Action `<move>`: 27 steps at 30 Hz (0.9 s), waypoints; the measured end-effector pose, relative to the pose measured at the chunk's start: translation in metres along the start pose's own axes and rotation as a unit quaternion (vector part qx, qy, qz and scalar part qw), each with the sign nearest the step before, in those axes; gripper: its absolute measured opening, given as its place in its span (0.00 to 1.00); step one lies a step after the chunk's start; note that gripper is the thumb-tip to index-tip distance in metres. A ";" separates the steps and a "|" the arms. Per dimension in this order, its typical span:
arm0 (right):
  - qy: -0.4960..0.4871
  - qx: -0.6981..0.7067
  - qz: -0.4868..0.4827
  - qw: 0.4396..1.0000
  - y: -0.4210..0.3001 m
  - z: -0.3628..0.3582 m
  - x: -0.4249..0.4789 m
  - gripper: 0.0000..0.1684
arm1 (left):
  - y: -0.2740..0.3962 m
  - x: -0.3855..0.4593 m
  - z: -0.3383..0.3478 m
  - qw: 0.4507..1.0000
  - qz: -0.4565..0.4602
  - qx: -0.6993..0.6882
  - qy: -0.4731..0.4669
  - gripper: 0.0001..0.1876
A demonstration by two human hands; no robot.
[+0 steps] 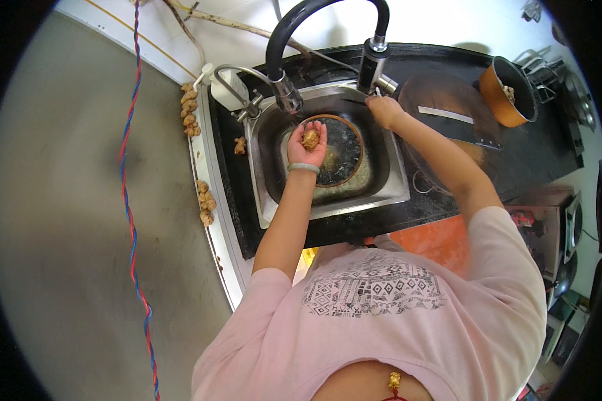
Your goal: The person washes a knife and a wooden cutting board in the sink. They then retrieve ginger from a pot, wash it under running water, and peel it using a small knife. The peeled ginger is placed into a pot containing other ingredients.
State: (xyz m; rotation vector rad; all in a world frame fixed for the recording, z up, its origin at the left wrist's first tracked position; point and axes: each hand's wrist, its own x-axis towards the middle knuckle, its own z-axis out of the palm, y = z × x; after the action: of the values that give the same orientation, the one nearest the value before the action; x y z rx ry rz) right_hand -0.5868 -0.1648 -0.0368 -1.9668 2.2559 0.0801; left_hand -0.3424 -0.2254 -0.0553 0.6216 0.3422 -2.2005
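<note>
A knobbly piece of ginger root (310, 140) rests in the cupped palm of my left hand (306, 150), held over the stainless steel sink (381, 193). The black spray head of the faucet (289, 99) hangs just above my fingers; whether water runs from it is hard to make out. Beneath the hand, an orange-rimmed round pan (348, 160) with water in it sits in the basin. My right hand (385, 111) is at the sink's back right, by the faucet base (373, 65). A thin dark tool (353, 102) sticks out leftward from its fingers; its kind is unclear.
Ginger pieces (189, 110) line the ledge at left, with more ginger (206, 203) nearer me. One small piece (240, 146) lies beside the sink. On the right are a cleaver (446, 115) on a round chopping board (421, 92) and an orange pot (499, 100).
</note>
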 end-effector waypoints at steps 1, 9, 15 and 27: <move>-0.007 -0.002 0.017 1.000 0.001 0.004 0.008 0.10 | 0.002 -0.001 0.002 1.000 -0.002 0.011 -0.006 0.11; 0.094 0.331 -0.060 0.937 -0.077 0.003 -0.006 0.12 | 0.023 0.002 -0.004 0.996 -0.020 0.068 -0.055 0.16; 0.114 0.299 -0.035 0.947 -0.150 -0.014 -0.025 0.25 | 0.008 0.014 -0.005 0.986 0.000 0.094 -0.136 0.20; 0.167 0.271 -0.090 0.944 -0.161 -0.007 -0.009 0.23 | 0.028 0.018 -0.003 0.978 0.027 0.152 -0.138 0.18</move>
State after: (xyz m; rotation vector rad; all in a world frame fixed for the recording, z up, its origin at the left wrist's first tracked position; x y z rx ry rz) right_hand -0.4274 -0.1798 -0.0194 -1.9550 1.9529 -0.8584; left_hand -0.3299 -0.2532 -0.0689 0.4691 -0.1586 -2.2668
